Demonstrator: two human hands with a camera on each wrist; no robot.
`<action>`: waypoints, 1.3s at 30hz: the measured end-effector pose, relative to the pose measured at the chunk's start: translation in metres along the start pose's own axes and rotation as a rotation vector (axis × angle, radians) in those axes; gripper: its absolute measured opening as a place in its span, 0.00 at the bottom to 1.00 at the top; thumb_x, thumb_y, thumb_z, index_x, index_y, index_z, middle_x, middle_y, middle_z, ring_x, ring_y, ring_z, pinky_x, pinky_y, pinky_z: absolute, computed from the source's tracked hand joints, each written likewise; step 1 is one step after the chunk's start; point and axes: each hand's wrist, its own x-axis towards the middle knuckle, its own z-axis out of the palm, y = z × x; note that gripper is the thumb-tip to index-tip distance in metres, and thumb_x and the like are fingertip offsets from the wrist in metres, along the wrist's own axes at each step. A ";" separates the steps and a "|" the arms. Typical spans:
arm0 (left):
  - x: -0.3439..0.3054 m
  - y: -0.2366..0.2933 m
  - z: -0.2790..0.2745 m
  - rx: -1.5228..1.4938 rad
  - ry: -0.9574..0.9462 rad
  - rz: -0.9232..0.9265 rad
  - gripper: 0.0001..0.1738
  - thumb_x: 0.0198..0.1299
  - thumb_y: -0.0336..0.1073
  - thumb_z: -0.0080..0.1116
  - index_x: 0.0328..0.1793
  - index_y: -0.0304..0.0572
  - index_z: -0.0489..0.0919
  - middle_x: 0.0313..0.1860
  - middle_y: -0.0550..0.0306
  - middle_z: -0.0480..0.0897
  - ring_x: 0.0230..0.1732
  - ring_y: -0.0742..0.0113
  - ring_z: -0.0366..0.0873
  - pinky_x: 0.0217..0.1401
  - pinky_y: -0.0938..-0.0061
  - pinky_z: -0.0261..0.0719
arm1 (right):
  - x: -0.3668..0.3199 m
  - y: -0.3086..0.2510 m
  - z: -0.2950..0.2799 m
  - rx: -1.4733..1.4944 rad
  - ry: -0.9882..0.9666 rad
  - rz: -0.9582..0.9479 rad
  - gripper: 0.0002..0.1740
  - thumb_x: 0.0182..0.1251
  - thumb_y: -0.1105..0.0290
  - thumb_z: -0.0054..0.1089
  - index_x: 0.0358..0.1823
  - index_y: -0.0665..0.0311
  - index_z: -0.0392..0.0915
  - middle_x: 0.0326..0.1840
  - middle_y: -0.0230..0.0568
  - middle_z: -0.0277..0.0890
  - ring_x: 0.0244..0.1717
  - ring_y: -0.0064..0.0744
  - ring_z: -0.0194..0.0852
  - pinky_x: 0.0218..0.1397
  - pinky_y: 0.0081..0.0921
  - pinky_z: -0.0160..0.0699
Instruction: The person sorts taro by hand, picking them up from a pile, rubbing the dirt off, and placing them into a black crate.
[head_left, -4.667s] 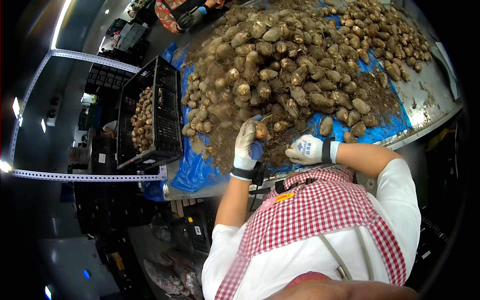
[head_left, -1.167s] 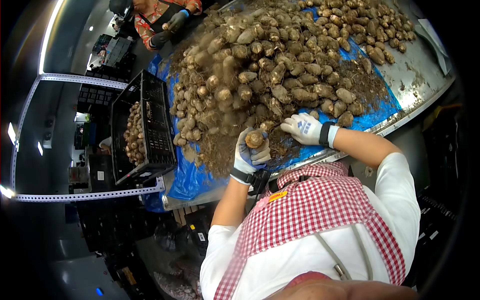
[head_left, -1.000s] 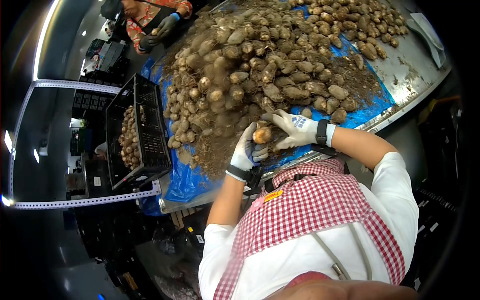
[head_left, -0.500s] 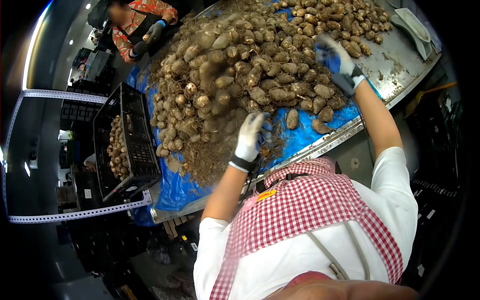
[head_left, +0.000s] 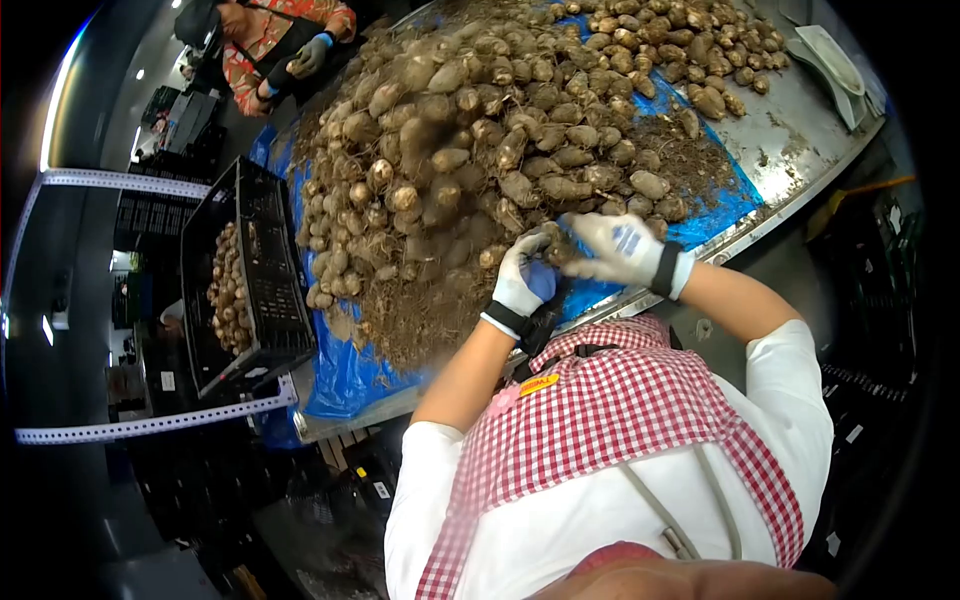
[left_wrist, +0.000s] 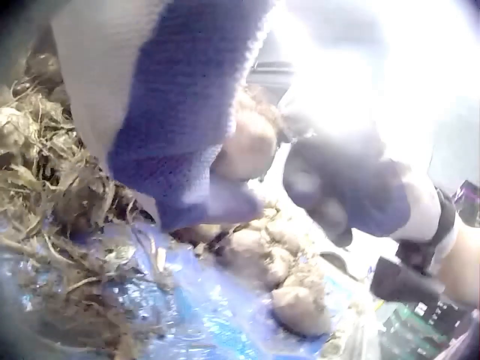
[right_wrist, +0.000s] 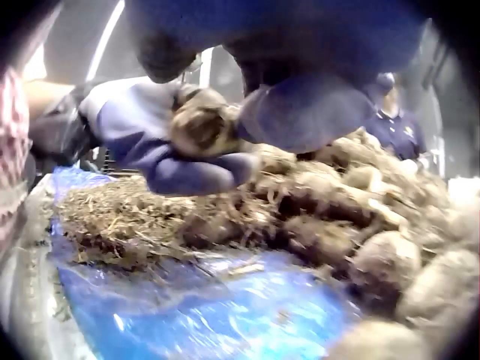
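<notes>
My gloved left hand (head_left: 525, 275) grips a brown, rough-skinned taro corm (right_wrist: 202, 124) between thumb and fingers, above the near edge of the heap. Beside it is my gloved right hand (head_left: 620, 248), blurred, with its fingers stretched toward the corm. In the right wrist view, the right thumb (right_wrist: 304, 112) comes right up to the corm's side. Part of the same corm (left_wrist: 251, 142) shows behind the blue-coated left fingers (left_wrist: 184, 105) in the left wrist view. A large heap of rooty taro corms (head_left: 430, 150) lies beyond both hands.
Blue plastic sheeting (head_left: 715, 225) covers part of the metal table (head_left: 800, 165). A smaller taro pile (head_left: 690, 50) lies far right, near a white scoop-like piece (head_left: 830, 58). Left stands a black crate (head_left: 275, 270) with corms inside. Another person (head_left: 275, 40) works across the heap.
My right hand swung out toward the far-right pile half a second ago and is back beside the left. The cleaner, orange-brown corm is gone from my left hand, which holds a rough brown one.
</notes>
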 end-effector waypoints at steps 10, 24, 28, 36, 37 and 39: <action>-0.076 0.082 0.025 0.775 0.090 -0.064 0.26 0.72 0.57 0.44 0.52 0.39 0.76 0.39 0.48 0.84 0.28 0.67 0.80 0.26 0.73 0.74 | 0.076 -0.043 0.027 0.357 -0.146 -0.370 0.11 0.65 0.66 0.57 0.41 0.67 0.72 0.30 0.55 0.78 0.31 0.57 0.78 0.31 0.40 0.76; -0.037 0.060 0.005 1.402 0.476 0.911 0.14 0.70 0.40 0.45 0.37 0.37 0.72 0.25 0.48 0.79 0.27 0.42 0.77 0.31 0.59 0.77 | 0.099 0.006 0.119 0.337 -0.093 -0.110 0.17 0.72 0.64 0.40 0.51 0.68 0.72 0.36 0.44 0.73 0.31 0.38 0.74 0.33 0.28 0.74; 0.018 0.011 -0.055 0.044 0.274 -0.056 0.32 0.72 0.61 0.29 0.41 0.41 0.76 0.32 0.53 0.83 0.28 0.53 0.78 0.29 0.63 0.76 | 0.092 -0.014 0.090 -0.252 0.386 -0.622 0.04 0.65 0.78 0.49 0.39 0.69 0.72 0.30 0.55 0.73 0.29 0.53 0.73 0.28 0.42 0.70; -0.074 0.060 0.009 1.672 0.378 0.566 0.16 0.69 0.44 0.44 0.40 0.39 0.73 0.26 0.38 0.79 0.30 0.39 0.81 0.29 0.52 0.77 | 0.088 -0.026 0.090 1.659 -0.913 0.844 0.31 0.75 0.37 0.36 0.33 0.58 0.70 0.14 0.28 0.57 0.11 0.25 0.53 0.13 0.27 0.50; -0.087 0.060 0.006 1.825 0.248 0.566 0.15 0.69 0.43 0.45 0.39 0.39 0.73 0.23 0.40 0.78 0.28 0.41 0.81 0.27 0.53 0.76 | 0.091 -0.027 0.093 1.622 -1.305 0.903 0.35 0.69 0.28 0.30 0.31 0.52 0.69 0.13 0.24 0.53 0.11 0.18 0.48 0.13 0.19 0.45; -0.090 0.056 -0.006 2.040 -0.034 0.684 0.13 0.68 0.40 0.48 0.38 0.38 0.73 0.21 0.44 0.77 0.24 0.49 0.81 0.19 0.59 0.75 | 0.081 -0.033 0.100 1.507 -1.331 0.864 0.35 0.68 0.27 0.30 0.30 0.51 0.69 0.12 0.22 0.51 0.10 0.20 0.46 0.13 0.18 0.44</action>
